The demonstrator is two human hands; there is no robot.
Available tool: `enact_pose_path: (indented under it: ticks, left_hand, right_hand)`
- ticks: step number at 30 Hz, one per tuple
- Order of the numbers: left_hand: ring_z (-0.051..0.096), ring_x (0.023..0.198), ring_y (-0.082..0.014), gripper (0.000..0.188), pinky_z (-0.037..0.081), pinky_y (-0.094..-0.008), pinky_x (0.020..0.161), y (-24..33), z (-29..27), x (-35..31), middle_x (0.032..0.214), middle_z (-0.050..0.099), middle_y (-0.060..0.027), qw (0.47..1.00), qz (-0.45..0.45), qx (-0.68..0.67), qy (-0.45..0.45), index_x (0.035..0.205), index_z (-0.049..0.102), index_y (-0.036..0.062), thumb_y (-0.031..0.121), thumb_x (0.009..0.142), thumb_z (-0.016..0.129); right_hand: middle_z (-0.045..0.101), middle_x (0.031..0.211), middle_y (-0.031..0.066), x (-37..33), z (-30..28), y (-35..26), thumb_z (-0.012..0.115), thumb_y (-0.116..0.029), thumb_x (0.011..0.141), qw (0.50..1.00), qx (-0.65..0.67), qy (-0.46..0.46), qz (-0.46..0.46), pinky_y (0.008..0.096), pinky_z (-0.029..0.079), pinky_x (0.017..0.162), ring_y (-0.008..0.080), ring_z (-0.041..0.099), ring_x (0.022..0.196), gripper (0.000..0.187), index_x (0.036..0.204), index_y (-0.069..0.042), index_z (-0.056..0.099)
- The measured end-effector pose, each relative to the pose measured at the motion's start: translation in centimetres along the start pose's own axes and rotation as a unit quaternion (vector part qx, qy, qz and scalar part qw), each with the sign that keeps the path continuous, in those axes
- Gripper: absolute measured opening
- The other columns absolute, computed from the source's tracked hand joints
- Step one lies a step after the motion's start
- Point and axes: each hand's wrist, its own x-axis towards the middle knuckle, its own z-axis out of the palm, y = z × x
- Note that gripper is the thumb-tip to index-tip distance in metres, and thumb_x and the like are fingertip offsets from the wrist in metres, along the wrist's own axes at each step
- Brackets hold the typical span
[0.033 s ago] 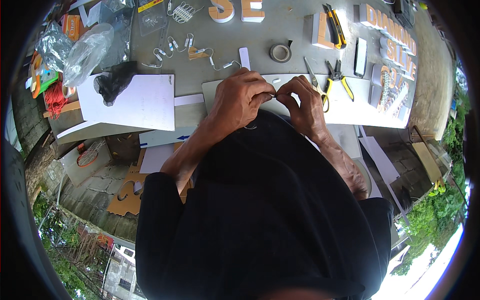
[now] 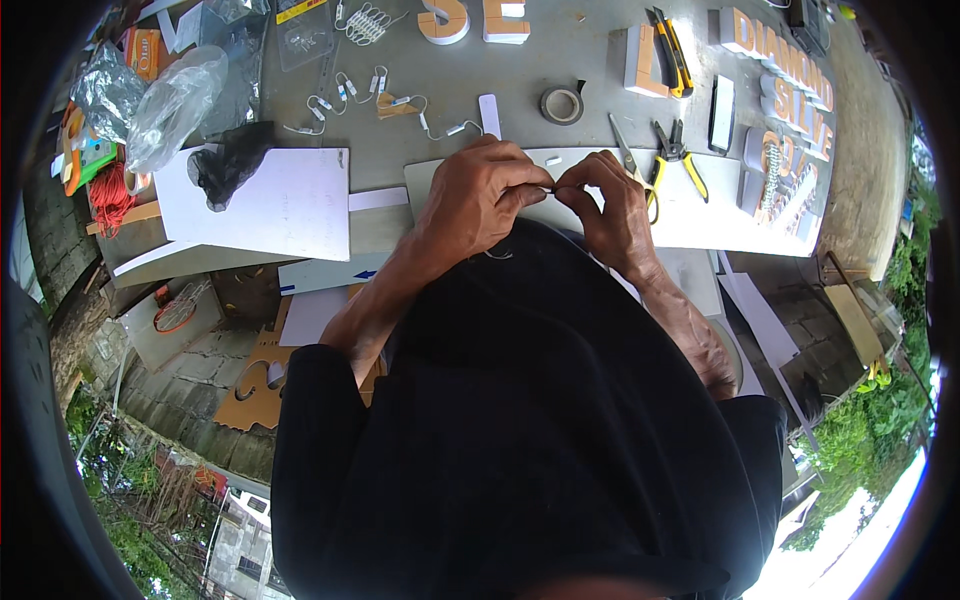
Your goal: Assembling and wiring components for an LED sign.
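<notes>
Over a white panel (image 2: 700,205), my left hand (image 2: 480,195) and my right hand (image 2: 612,215) meet fingertip to fingertip, each in a pinch. Something tiny and dark seems to sit between them, too small to name. A small white piece (image 2: 553,161) lies on the panel just beyond the fingertips. Below my left hand, a thin pale wire (image 2: 498,256) shows against the black shirt. To the right of my right hand are scissors (image 2: 627,150) and yellow-handled pliers (image 2: 690,168). A roll of black tape (image 2: 562,105) lies farther back.
Small white modules on a wire (image 2: 350,90) lie back left. Block letters (image 2: 505,22) stand at the back, more at the right. A utility knife (image 2: 672,55) and a phone (image 2: 720,115) lie right. Plastic bags (image 2: 180,105) and a white sheet (image 2: 290,205) are left.
Both pinched hands have shifted very slightly to the right. Everything on the table stays where it was.
</notes>
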Motion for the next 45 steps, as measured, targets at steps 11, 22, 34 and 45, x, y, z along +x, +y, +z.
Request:
enact_pose_path:
  ticks: [11,22,34,45]
  left_hand:
    - [0.053,0.068,-0.0107,0.01,0.039,-0.0266,0.058,-1.4,-0.5,0.6,0.086,0.069,-0.0015,0.969,-0.102,-0.196,-0.108,0.094,0.077,0.0055,0.01,0.085,0.079]
    - [0.066,0.082,-0.011,0.014,0.051,-0.0265,0.075,-2.8,-0.2,0.4,0.088,0.074,-0.008,0.858,-0.214,-0.44,-0.156,0.095,0.076,-0.0024,0.008,0.086,0.076]
    - [0.071,0.088,-0.0168,0.018,0.055,-0.0274,0.084,-2.0,-0.7,0.6,0.092,0.075,-0.0137,0.821,-0.262,-0.488,-0.139,0.101,0.075,-0.0054,0.005,0.087,0.075]
    - [0.069,0.081,-0.0128,0.016,0.056,-0.0263,0.077,-1.8,-0.3,0.1,0.089,0.075,-0.0109,0.845,-0.218,-0.473,-0.122,0.099,0.076,-0.0043,0.005,0.087,0.077]
  right_hand:
    - [0.075,0.088,0.0034,1.1,-2.2,1.0,0.078,-0.026,0.088,0.979,0.111,-0.126,0.117,0.0341,0.049,0.081,0.0162,0.066,0.084,0.02,0.095,-0.006,0.076]
    - [0.073,0.097,0.0047,0.8,-2.4,1.2,0.077,-0.016,0.087,0.934,0.294,-0.141,0.148,0.0355,0.054,0.09,0.0144,0.068,0.087,0.028,0.113,-0.006,0.07]
    - [0.072,0.088,0.004,0.7,-1.7,0.3,0.081,0.001,0.077,0.992,-0.004,-0.027,-0.12,0.0357,0.053,0.076,0.0193,0.067,0.082,0.028,0.101,-0.009,0.071]
    - [0.074,0.084,0.0034,0.9,-1.7,0.3,0.085,-0.01,0.075,0.986,-0.01,0.005,-0.166,0.0346,0.05,0.08,0.02,0.068,0.081,0.021,0.092,-0.009,0.073]
